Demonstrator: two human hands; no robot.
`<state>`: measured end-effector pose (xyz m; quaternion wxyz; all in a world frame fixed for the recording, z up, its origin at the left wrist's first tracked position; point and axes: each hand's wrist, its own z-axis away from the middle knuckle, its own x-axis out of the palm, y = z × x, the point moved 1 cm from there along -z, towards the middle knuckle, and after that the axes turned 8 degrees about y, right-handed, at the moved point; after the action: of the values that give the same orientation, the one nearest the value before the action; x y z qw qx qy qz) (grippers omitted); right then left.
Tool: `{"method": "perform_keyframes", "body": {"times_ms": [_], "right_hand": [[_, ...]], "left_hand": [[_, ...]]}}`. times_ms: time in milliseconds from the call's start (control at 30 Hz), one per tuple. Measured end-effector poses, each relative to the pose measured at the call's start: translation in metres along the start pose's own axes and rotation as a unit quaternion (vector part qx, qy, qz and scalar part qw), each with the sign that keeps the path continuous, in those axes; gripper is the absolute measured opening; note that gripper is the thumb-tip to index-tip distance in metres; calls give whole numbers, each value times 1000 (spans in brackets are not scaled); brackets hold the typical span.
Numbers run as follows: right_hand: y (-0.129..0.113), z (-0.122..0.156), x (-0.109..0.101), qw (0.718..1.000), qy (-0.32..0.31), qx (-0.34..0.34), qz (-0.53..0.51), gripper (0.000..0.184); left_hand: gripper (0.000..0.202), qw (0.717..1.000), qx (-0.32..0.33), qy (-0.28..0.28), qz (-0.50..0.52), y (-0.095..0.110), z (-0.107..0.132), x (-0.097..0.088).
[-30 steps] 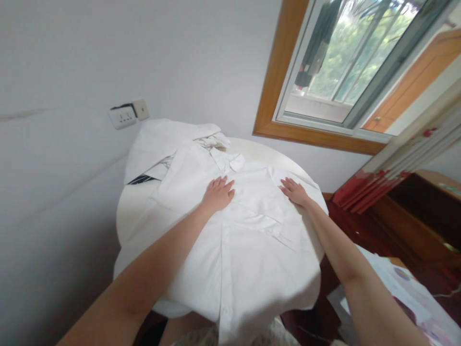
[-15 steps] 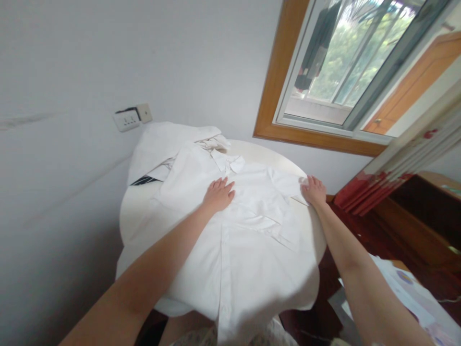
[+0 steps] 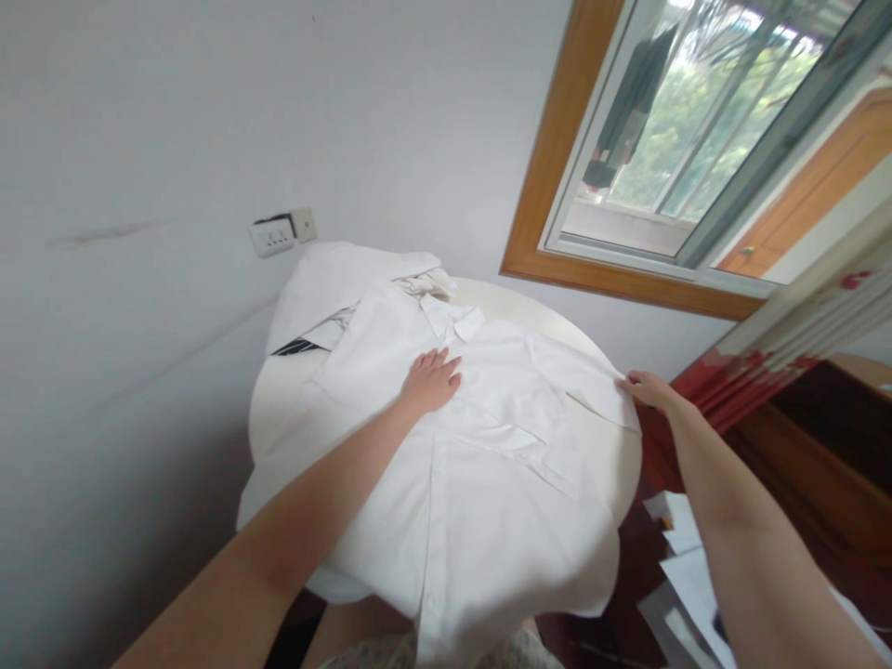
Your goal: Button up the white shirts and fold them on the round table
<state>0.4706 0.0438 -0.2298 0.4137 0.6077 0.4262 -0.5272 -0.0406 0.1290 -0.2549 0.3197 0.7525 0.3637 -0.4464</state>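
A white button-up shirt (image 3: 502,520) lies front up, spread across a round cream-coloured table (image 3: 271,400), its lower hem hanging over the near edge. The collar (image 3: 452,319) points toward the wall. My left hand (image 3: 430,381) rests flat on the chest just below the collar, fingers stretched out. Over at the right edge of the table, my right hand (image 3: 647,388) pinches the end of the short sleeve (image 3: 585,376), which is drawn out straight. Some creases run across the shirt's front near the pocket area.
More folded white cloth (image 3: 348,274) lies at the back left of the table, against the wall. A socket (image 3: 273,238) is on the wall behind it. To the right are a wood-framed window (image 3: 627,290), a red and white curtain (image 3: 725,381) and papers (image 3: 687,567) low down.
My right hand has moved outward to the right, pulling the sleeve out longer and flatter over the table edge. My left hand stays on the chest. The view has shifted slightly.
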Motion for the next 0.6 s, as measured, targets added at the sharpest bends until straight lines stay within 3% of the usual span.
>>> {"method": "perform_keyframes", "body": {"times_ms": [167,333,400,500,600], "right_hand": [[-4,16,-24,994,105,-35,-7,33],[-42,19,-98,991,111,-56,38,42],[-73,24,-135,990,105,-88,46,43],[-138,37,-185,983,87,-159,31,47],[-216,51,-209,970,60,-237,7,50]], "left_hand": [[51,1000,-1,5,9,-2,-1,3],[51,1000,-1,12,18,-3,-2,6],[51,1000,-1,15,21,-3,-3,6],[51,999,4,19,26,-3,-3,7],[48,999,1,32,43,-4,-5,7]]}}
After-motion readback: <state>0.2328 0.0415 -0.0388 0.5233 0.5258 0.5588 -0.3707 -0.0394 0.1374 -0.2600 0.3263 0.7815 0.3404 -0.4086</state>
